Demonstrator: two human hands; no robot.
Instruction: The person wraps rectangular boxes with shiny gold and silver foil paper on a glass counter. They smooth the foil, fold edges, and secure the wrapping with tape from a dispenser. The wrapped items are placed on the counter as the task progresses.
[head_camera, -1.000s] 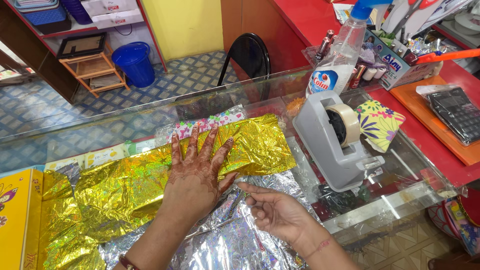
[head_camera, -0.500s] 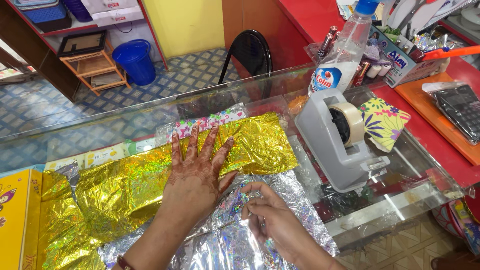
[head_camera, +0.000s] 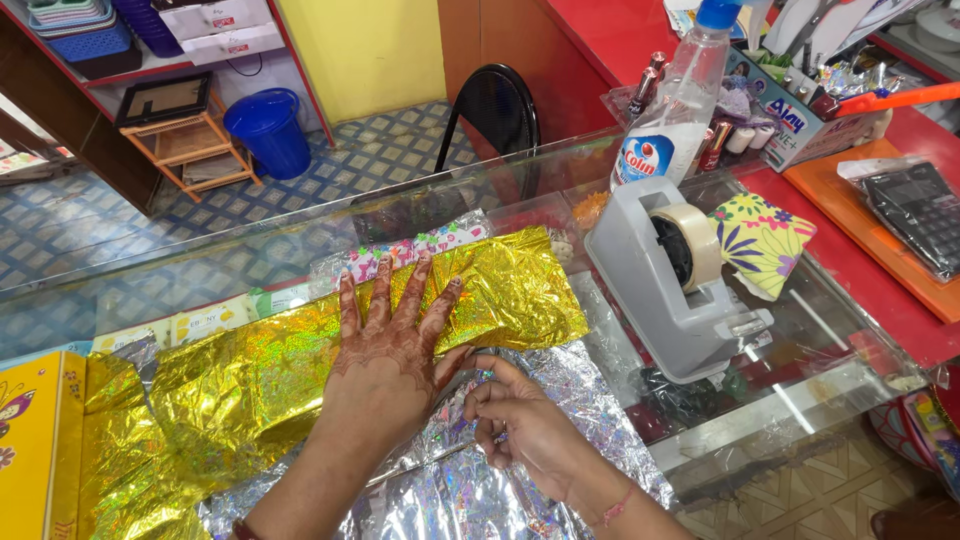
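Hands at work on a glass counter (head_camera: 800, 400), where a sheet of gold holographic wrapping foil (head_camera: 250, 380) lies across the middle, over a silver holographic sheet (head_camera: 470, 490) that reaches the near edge. The left hand (head_camera: 385, 350) lies flat on the gold foil, fingers spread wide and palm down, pinning it. The right hand (head_camera: 525, 425) sits just beside it toward the near edge, its fingertips curled together and pinching the silver sheet's edge where the two foils meet.

A grey tape dispenser (head_camera: 675, 275) with a roll of tan tape stands near the counter's right end, close to a flowered yellow packet (head_camera: 765, 240). A clear spray bottle (head_camera: 675, 110) with a blue cap stands at the far edge behind it. A yellow box (head_camera: 30, 440) lies at the left end.

Done well, by the look of it, this fold calls for steady, even pressure from the flat hand so the slippery foil cannot creep, while the pinching fingers draw the silver edge taut and straight, without tearing or creasing it.
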